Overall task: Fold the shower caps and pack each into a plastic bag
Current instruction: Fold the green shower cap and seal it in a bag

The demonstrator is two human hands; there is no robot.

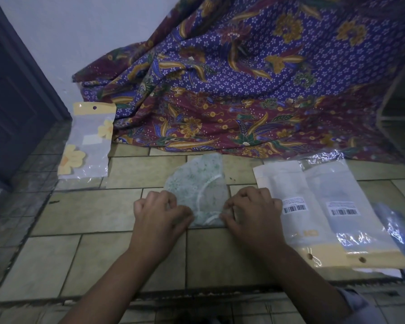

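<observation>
A shower cap (197, 183) is lying partly folded on the tiled floor (80, 206), its near edge sitting between the two hands. The left hand (159, 213) is pinching the cap's near left corner with curled fingers. The right hand (253, 211) is pinching the near right corner likewise. Plastic bags (313, 206) are lying just beside the right hand, and a flowered bag (87, 141) is lying well apart at far left.

Ahead of you a purple and maroon cloth (255, 78) printed with gold flowers and leaves hangs in folds, its lower edge lying on the tiled floor (68, 253). To your left stands a dark door (14, 101), beside a pale wall (91, 31); the tiles are beige with dark joints
</observation>
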